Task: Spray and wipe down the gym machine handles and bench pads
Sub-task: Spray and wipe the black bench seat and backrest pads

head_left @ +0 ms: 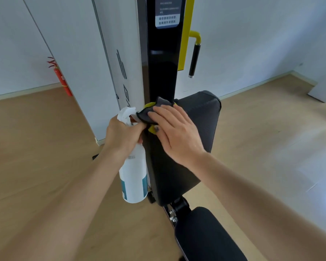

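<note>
Both forearms reach forward from the lower edge of the view toward the gym machine. The left hand (123, 135) has its fingers clenched around the neck of one white spray bottle (134, 178), index finger at the trigger; the bottle hangs upright below the fist, just beside the left edge of the back pad (188, 147), with its white nozzle pointing toward 1 o'clock at the cloth. The right hand (177, 134) lies flat, fingers straight and slightly spread, pressing one dark grey cloth (154, 113) onto the upper left part of the back pad; the fingertips point toward 11 o'clock. The cloth bunches up ahead of the fingertips, and a bit of yellow machine part peeks out around and under it.

There are two black pads: the tilted back pad under the right hand, and one seat pad (205, 236) at 6 o'clock, apart from it across a metal hinge. One black upright column (163, 59) rises at 12 o'clock behind the cloth, carrying a printed label near its top. One yellow bar with a black-gripped handle (194, 57) hangs at 1 o'clock, well apart from both hands. One red fire extinguisher (61, 78) stands on the wooden floor (36, 147) at 10 o'clock against the white wall.
</note>
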`<state>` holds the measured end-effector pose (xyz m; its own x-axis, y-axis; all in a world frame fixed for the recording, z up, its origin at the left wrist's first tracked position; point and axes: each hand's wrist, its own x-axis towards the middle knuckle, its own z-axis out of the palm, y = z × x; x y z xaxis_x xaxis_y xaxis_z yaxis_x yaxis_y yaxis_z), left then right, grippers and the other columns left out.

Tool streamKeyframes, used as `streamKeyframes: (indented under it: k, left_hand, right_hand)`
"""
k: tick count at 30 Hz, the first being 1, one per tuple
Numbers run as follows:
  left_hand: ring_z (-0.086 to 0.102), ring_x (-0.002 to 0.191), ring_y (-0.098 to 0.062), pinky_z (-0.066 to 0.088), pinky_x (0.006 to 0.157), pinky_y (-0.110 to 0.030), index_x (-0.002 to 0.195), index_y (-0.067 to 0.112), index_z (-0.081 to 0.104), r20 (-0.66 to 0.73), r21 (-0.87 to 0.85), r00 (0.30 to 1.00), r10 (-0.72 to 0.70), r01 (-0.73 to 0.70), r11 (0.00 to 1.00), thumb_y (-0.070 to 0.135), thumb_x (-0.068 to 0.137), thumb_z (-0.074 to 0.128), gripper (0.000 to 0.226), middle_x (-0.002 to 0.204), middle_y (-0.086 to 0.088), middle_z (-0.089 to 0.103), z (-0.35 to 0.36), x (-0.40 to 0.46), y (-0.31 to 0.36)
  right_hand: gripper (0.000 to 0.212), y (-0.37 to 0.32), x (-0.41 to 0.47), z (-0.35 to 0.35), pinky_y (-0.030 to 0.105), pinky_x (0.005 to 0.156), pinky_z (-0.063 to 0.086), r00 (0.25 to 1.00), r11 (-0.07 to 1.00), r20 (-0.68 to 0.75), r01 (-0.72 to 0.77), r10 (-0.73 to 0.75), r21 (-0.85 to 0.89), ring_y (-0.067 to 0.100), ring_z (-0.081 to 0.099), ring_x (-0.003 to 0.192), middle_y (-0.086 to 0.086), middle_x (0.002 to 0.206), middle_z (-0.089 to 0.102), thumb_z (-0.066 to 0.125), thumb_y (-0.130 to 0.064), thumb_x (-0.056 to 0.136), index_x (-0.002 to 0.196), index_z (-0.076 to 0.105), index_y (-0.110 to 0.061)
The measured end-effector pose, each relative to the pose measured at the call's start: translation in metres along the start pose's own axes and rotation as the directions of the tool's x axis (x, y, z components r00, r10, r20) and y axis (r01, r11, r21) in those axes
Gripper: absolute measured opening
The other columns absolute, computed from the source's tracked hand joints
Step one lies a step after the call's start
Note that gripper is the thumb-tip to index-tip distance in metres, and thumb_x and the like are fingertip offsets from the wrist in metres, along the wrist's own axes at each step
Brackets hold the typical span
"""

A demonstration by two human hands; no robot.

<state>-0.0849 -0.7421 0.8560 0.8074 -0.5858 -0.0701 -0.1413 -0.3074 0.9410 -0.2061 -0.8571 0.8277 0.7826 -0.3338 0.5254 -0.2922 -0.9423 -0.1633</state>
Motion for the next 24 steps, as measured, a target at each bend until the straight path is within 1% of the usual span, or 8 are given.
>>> streamKeyframes:
  k: [2,5,9,14,17,19,22,24]
  left_hand:
    - [0.071,0.070,-0.028,0.063,0.073,-0.042,0.103,0.024,0.070,-0.004,0.035,1.000,-0.017,0.017,0.999,0.040,0.086,0.074,0.023,0.078,-0.009,0.071,0.000,0.000,0.002]
    - [0.070,0.076,-0.026,0.062,0.079,-0.047,0.112,0.026,0.066,-0.019,0.067,0.999,-0.034,0.035,0.997,0.046,0.086,0.072,0.033,0.085,-0.009,0.070,0.002,0.001,0.001]
    - [0.070,0.076,-0.023,0.062,0.080,-0.044,0.112,0.026,0.065,-0.021,0.043,0.998,-0.051,0.052,0.998,0.045,0.087,0.073,0.033,0.085,-0.008,0.069,0.003,0.003,0.000]
    - [0.060,0.063,-0.019,0.047,0.059,-0.028,0.100,0.018,0.070,-0.017,-0.004,1.000,-0.012,0.012,1.000,0.019,0.084,0.067,0.016,0.067,-0.002,0.063,0.001,0.005,-0.003]
    - [0.062,0.066,-0.023,0.050,0.059,-0.033,0.090,0.015,0.068,-0.015,-0.009,0.999,-0.039,0.039,0.999,0.020,0.084,0.068,0.008,0.069,-0.006,0.065,0.000,0.007,-0.004]
    - [0.064,0.064,-0.025,0.058,0.067,-0.040,0.091,0.023,0.073,0.009,-0.017,1.000,-0.029,0.029,0.999,0.033,0.084,0.076,0.012,0.070,-0.011,0.069,0.001,0.006,-0.004]
    - [0.066,0.069,-0.025,0.061,0.082,-0.046,0.102,0.027,0.071,0.014,0.003,1.000,-0.020,0.020,1.000,0.045,0.083,0.075,0.026,0.076,-0.012,0.070,0.002,0.005,-0.004]
    - [0.069,0.076,-0.028,0.061,0.084,-0.050,0.106,0.028,0.069,0.014,0.008,0.999,-0.035,0.035,0.999,0.052,0.076,0.074,0.039,0.084,-0.012,0.071,0.002,0.006,-0.005]
  right_hand:
    - [0.042,0.037,0.003,-0.006,0.043,0.121,0.026,0.984,0.986,-0.059,-0.167,0.165,-0.023,0.018,0.046,0.136,-0.001,0.139,0.059,0.033,-0.025,0.103,0.137,0.058,-0.022]
    - [0.048,0.078,0.007,-0.007,0.045,0.119,0.030,0.871,0.892,-0.190,-0.445,0.452,0.083,0.022,0.041,0.140,0.003,0.143,0.055,0.026,-0.030,0.105,0.138,0.057,-0.014]
    - [0.048,0.040,0.015,0.015,0.047,0.125,0.015,0.711,0.750,-0.241,-0.609,0.661,0.259,0.025,0.017,0.153,0.006,0.158,0.037,0.025,-0.027,0.107,0.146,0.048,-0.012]
    - [0.043,-0.058,-0.020,0.047,0.048,0.126,0.012,0.911,0.925,-0.230,-0.284,0.342,0.252,0.027,0.020,0.153,0.006,0.156,0.042,0.043,-0.018,0.104,0.145,0.051,-0.011]
    - [0.046,-0.037,-0.030,0.042,0.045,0.126,0.011,0.966,0.977,-0.197,-0.137,0.169,0.163,0.022,0.017,0.154,0.003,0.160,0.037,0.046,-0.023,0.105,0.151,0.045,-0.018]
    - [0.048,-0.005,-0.032,0.038,0.045,0.126,0.014,0.955,0.971,-0.197,-0.199,0.222,0.133,0.021,0.015,0.155,0.003,0.162,0.033,0.042,-0.022,0.105,0.153,0.040,-0.018]
    - [0.050,0.039,-0.021,0.028,0.045,0.126,0.015,0.747,0.768,-0.232,-0.530,0.623,0.359,0.018,0.007,0.155,0.000,0.167,0.019,0.032,-0.022,0.107,0.157,0.029,-0.018]
    - [0.051,0.043,-0.009,0.028,0.041,0.126,0.012,0.628,0.630,-0.207,-0.583,0.750,0.513,0.013,0.003,0.155,-0.005,0.169,0.012,0.028,-0.026,0.109,0.159,0.024,-0.022]
